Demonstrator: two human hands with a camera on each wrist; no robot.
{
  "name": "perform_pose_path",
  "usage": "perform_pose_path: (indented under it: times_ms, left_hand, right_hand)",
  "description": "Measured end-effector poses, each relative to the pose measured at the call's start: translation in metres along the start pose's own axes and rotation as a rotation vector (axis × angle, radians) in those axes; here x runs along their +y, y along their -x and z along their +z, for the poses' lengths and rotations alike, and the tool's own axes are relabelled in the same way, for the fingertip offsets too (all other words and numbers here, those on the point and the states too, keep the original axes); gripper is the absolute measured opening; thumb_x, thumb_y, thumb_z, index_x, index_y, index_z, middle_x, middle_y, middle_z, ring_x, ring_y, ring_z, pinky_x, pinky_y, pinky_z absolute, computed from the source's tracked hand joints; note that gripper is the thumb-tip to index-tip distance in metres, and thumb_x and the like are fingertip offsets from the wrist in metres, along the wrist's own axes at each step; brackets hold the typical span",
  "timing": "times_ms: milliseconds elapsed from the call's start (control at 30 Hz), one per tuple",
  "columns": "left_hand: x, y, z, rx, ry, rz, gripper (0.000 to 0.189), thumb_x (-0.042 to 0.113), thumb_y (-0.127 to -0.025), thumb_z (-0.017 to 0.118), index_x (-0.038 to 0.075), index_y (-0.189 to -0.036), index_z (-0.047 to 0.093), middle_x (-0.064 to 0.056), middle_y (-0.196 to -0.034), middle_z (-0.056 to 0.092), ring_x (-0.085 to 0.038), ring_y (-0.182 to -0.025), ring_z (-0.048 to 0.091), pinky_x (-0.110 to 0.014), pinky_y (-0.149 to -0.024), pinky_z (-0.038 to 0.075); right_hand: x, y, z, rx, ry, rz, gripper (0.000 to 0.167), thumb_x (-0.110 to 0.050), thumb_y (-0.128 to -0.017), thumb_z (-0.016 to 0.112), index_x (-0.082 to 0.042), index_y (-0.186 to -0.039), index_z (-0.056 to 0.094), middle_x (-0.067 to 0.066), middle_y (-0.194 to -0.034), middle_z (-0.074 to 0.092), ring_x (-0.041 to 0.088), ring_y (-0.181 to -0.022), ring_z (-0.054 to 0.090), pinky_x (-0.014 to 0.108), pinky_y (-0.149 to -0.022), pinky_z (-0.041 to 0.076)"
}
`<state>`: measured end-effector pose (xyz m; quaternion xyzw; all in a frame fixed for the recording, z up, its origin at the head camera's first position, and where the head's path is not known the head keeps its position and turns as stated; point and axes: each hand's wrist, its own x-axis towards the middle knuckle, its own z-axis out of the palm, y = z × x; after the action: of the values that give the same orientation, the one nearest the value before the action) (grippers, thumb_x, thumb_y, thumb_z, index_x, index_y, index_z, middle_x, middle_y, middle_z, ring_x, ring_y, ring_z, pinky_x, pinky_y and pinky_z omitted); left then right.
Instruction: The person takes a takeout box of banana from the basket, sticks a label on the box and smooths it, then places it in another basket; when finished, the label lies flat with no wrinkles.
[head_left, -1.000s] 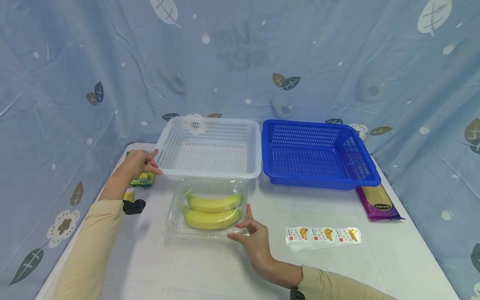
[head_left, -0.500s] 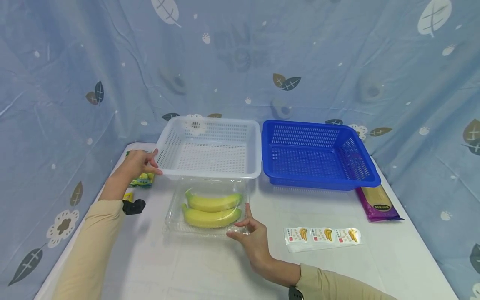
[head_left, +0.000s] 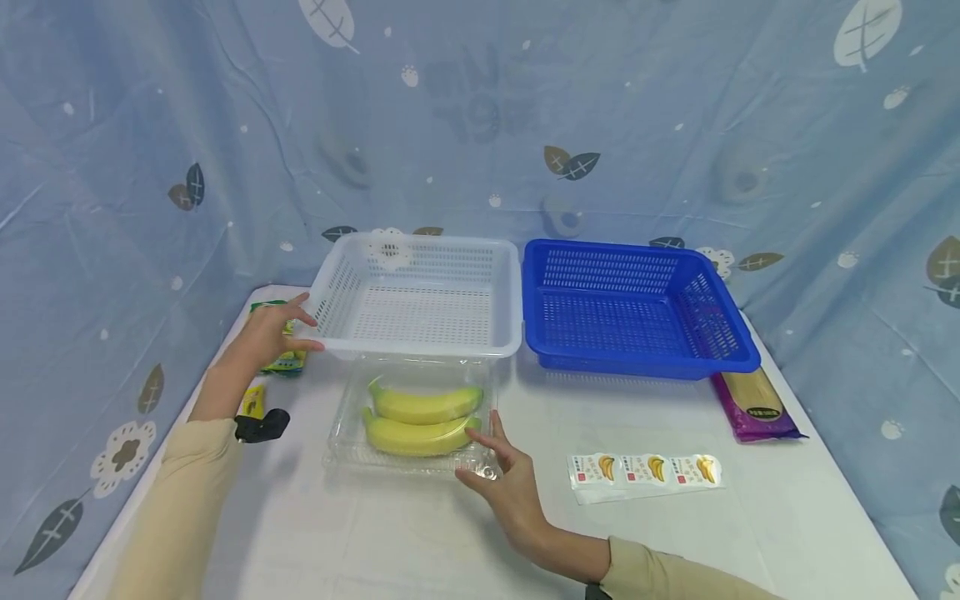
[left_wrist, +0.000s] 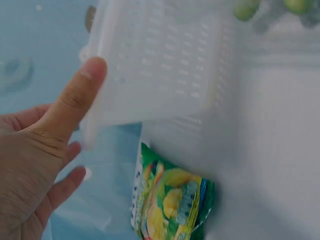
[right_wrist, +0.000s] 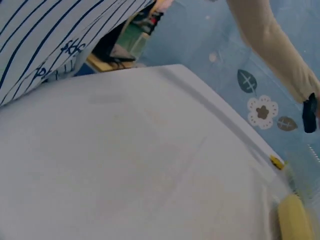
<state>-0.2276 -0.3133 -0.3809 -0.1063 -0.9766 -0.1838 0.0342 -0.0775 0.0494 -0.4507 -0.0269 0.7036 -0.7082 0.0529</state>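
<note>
My left hand (head_left: 268,335) is at the left front corner of the white plastic basket (head_left: 423,344), its thumb and fingers spread. In the left wrist view, the thumb (left_wrist: 75,97) lies straight at the basket's rim. My right hand (head_left: 516,493) is at the right front corner of a clear plastic box (head_left: 347,421), thumb and index finger parted around that corner. Inside the box lie two yellow bananas (head_left: 427,407), side by side. Whether either hand still touches basket or box is hard to tell. The right wrist view does not show the right hand.
A blue basket (head_left: 607,325) stands right of the white one. A purple packet (head_left: 757,406) lies partly under its right side. Banana stickers (head_left: 648,472) lie on a strip at the right. A green-yellow packet (left_wrist: 172,202) and small yellow packet (head_left: 252,402) lie at the left.
Both hands' fingers have parted from their pinch. The left hand has drawn back slightly to the left of the white basket's corner. Baskets and box look unmoved.
</note>
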Motion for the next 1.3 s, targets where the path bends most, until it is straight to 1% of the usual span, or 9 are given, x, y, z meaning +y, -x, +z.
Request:
perform_pose_path:
  times_ms: [67, 167, 300, 367, 567, 700, 867, 1067, 1300]
  left_hand:
    - [0.002, 0.006, 0.001, 0.020, 0.028, 0.004, 0.044, 0.020, -0.076, 0.081, -0.003, -0.110, 0.067, -0.027, -0.145, 0.037, -0.049, -0.123, 0.042, -0.061, -0.100, 0.035]
    - [0.005, 0.016, 0.006, 0.073, 0.091, 0.039, 0.041, 0.018, -0.081, 0.077, 0.000, -0.116, 0.066, -0.026, -0.143, 0.041, -0.048, -0.109, 0.053, -0.062, -0.095, 0.038]
    - [0.012, 0.031, 0.016, 0.190, 0.212, 0.066, 0.031, 0.013, -0.086, 0.071, 0.001, -0.114, 0.068, -0.024, -0.131, 0.055, -0.046, -0.096, 0.058, -0.061, -0.091, 0.041]
    - [0.018, 0.038, 0.021, 0.231, 0.281, 0.048, 0.028, 0.011, -0.087, 0.070, 0.001, -0.113, 0.068, -0.022, -0.127, 0.059, -0.046, -0.112, 0.054, -0.061, -0.095, 0.039]
    - [0.045, 0.056, 0.036, 0.277, 0.444, -0.024, 0.032, 0.013, -0.088, 0.070, 0.000, -0.118, 0.066, -0.017, -0.121, 0.064, -0.036, -0.115, 0.057, -0.039, -0.092, 0.048]
    - [0.068, 0.065, 0.041, 0.306, 0.551, -0.044, 0.032, 0.010, -0.086, 0.072, 0.002, -0.116, 0.065, -0.014, -0.116, 0.066, -0.030, -0.109, 0.061, -0.022, -0.086, 0.050]
    - [0.097, 0.074, 0.052, 0.282, 0.686, -0.067, 0.032, 0.014, -0.086, 0.073, 0.005, -0.116, 0.066, -0.009, -0.117, 0.066, -0.022, -0.111, 0.060, -0.014, -0.085, 0.048]
    - [0.132, 0.080, 0.069, 0.186, 0.844, -0.115, 0.038, 0.021, -0.082, 0.077, 0.007, -0.117, 0.066, -0.004, -0.120, 0.066, -0.019, -0.115, 0.059, -0.028, -0.092, 0.049]
    - [0.171, 0.078, 0.095, 0.163, 1.023, -0.026, 0.038, 0.008, -0.077, 0.080, 0.001, -0.112, 0.068, -0.013, -0.115, 0.068, -0.024, -0.110, 0.063, -0.036, -0.096, 0.048]
  right_hand:
    - [-0.003, 0.001, -0.006, -0.050, 0.020, 0.004, 0.055, -0.004, -0.076, 0.078, 0.001, -0.127, 0.059, 0.016, -0.156, 0.018, 0.033, -0.143, 0.014, 0.053, -0.111, 0.019]
    - [-0.008, 0.000, -0.017, -0.105, 0.014, 0.013, 0.057, -0.008, -0.080, 0.077, -0.001, -0.133, 0.055, 0.014, -0.158, 0.015, 0.032, -0.143, 0.013, 0.055, -0.108, 0.024]
    - [-0.012, -0.007, -0.036, -0.146, -0.015, 0.007, 0.055, -0.007, -0.083, 0.074, -0.004, -0.134, 0.055, 0.007, -0.156, 0.023, 0.023, -0.143, 0.021, 0.045, -0.107, 0.030]
    - [-0.014, -0.014, -0.047, -0.162, -0.017, -0.013, 0.053, -0.005, -0.084, 0.073, -0.002, -0.133, 0.055, 0.008, -0.154, 0.029, 0.022, -0.141, 0.027, 0.040, -0.106, 0.034]
    - [-0.012, -0.031, -0.082, -0.241, 0.003, -0.121, 0.047, -0.003, -0.087, 0.069, 0.006, -0.131, 0.054, 0.020, -0.141, 0.047, 0.029, -0.124, 0.052, 0.033, -0.096, 0.046]
    - [-0.008, -0.038, -0.102, -0.270, 0.062, -0.185, 0.043, -0.006, -0.088, 0.068, 0.003, -0.128, 0.058, 0.016, -0.133, 0.057, 0.026, -0.115, 0.060, 0.030, -0.090, 0.051]
    - [0.001, -0.041, -0.120, -0.311, 0.075, -0.264, 0.039, 0.000, -0.088, 0.066, 0.007, -0.125, 0.058, 0.018, -0.128, 0.060, 0.023, -0.111, 0.062, 0.033, -0.090, 0.051]
    - [0.011, -0.040, -0.139, -0.351, 0.072, -0.310, 0.037, 0.005, -0.088, 0.063, 0.010, -0.124, 0.057, 0.020, -0.127, 0.060, 0.021, -0.110, 0.063, 0.032, -0.089, 0.051]
    - [0.017, -0.036, -0.159, -0.358, 0.085, -0.275, 0.035, 0.003, -0.088, 0.063, 0.009, -0.123, 0.058, 0.016, -0.127, 0.061, 0.020, -0.111, 0.062, 0.032, -0.091, 0.050]
